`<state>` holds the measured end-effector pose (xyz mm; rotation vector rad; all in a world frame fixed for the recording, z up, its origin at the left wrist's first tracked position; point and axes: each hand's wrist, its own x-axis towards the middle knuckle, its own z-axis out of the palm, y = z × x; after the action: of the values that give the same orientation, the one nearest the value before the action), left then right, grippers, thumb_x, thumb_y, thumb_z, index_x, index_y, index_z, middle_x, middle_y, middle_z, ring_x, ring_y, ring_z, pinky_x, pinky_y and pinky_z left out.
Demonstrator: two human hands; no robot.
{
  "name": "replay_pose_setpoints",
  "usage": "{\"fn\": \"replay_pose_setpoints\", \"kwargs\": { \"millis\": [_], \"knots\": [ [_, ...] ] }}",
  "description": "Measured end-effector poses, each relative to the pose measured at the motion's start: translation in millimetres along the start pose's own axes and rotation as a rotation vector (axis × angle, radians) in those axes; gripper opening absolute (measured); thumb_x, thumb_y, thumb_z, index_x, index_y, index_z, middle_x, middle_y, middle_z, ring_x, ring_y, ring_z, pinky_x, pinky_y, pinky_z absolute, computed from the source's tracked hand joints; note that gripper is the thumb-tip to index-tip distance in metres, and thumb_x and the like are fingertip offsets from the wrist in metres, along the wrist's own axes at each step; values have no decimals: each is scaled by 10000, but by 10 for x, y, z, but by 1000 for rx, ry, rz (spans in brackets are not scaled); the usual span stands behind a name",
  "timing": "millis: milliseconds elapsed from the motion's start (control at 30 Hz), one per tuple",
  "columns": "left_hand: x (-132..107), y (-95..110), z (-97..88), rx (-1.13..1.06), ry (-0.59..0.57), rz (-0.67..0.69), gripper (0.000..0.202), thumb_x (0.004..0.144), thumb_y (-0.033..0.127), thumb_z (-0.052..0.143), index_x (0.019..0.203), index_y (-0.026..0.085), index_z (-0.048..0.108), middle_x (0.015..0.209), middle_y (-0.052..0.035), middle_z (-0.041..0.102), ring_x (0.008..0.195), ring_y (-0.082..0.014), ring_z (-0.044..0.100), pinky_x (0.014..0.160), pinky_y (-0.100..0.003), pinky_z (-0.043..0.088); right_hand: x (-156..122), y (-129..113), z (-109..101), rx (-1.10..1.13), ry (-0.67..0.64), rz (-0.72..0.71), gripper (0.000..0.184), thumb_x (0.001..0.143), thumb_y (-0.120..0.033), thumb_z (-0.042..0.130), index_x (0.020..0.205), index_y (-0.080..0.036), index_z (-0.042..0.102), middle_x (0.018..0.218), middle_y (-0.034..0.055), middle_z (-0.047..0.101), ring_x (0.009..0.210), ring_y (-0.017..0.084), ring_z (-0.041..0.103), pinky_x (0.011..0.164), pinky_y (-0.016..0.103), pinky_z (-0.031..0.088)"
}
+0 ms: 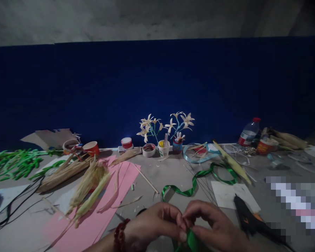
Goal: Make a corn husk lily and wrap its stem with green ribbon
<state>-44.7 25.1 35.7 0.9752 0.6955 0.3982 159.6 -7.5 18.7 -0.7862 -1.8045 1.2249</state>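
Low in the middle of the head view, my left hand (161,222) and my right hand (212,224) meet with their fingertips pinched close together. Between them is a green ribbon (191,240), gripped by both hands, its lower part cut off by the frame's bottom edge. A long stretch of green ribbon (183,191) curls over the table beyond my hands, up to a loop at the right. A beaded bracelet (119,235) circles my left wrist. My fingers hide whatever else may be in the pinch.
A black glue gun (248,217) lies right of my hands, beside a white card (235,196). Corn husks (89,185) rest on pink paper (126,178) at left. Husk flowers (148,126) stand in a cup (163,149) at the back. A bottle (249,133) stands back right.
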Motion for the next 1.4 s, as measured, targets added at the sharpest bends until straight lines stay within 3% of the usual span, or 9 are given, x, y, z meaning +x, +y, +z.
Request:
{"fn": "replay_pose_setpoints", "kwargs": {
  "millis": [167,400,633,800,1000,1133,1267,1400],
  "knots": [
    [39,-39,-41,123,73,100,304,547,353,827,634,137,632,609,30,583,573,-89,477,611,-218,356,-34,23,112,131,117,228,240,855,-426,559,873,-190,593,775,0,550,751,173,515,681,278,398],
    [128,-82,-90,274,86,130,350,574,423,809,619,142,605,598,55,523,591,-93,424,590,-222,323,34,-24,177,0,113,293,169,817,-338,568,763,-191,504,719,-28,466,693,148,430,627,253,340],
    [83,-34,-56,448,183,187,200,663,322,746,670,141,662,624,39,555,616,-115,469,603,-218,356,79,7,145,-57,143,338,174,802,-333,563,729,-194,488,667,-41,445,648,139,421,586,248,323],
    [67,-59,-54,604,208,257,24,672,167,679,692,155,685,664,25,613,707,-153,551,699,-227,404,73,-20,134,-124,127,338,132,786,-298,555,737,-179,527,704,-11,531,679,149,477,583,247,335],
    [66,-159,-51,727,336,282,49,722,211,650,700,169,663,712,15,626,748,-169,562,731,-237,395,102,-34,141,-183,155,338,60,756,-207,558,712,-175,532,665,-30,511,651,137,469,575,236,336],
    [79,-273,-87,607,327,279,114,716,253,675,669,163,624,689,11,583,740,-172,528,727,-253,382,88,-22,183,-191,131,324,47,765,-209,576,734,-180,556,656,-40,516,651,132,488,563,221,341],
    [83,-359,-174,291,238,287,281,671,378,739,649,161,562,642,28,512,652,-139,449,650,-250,349,24,-13,172,-149,144,260,129,819,-300,593,889,-192,588,808,-9,603,772,159,555,668,235,410],
    [21,-366,-238,48,313,282,352,625,434,788,643,164,563,590,47,484,594,-114,399,603,-233,311,-80,57,66,-237,264,277,183,919,-355,488,855,-208,575,802,-2,615,780,171,575,683,252,419]
  ]
}}
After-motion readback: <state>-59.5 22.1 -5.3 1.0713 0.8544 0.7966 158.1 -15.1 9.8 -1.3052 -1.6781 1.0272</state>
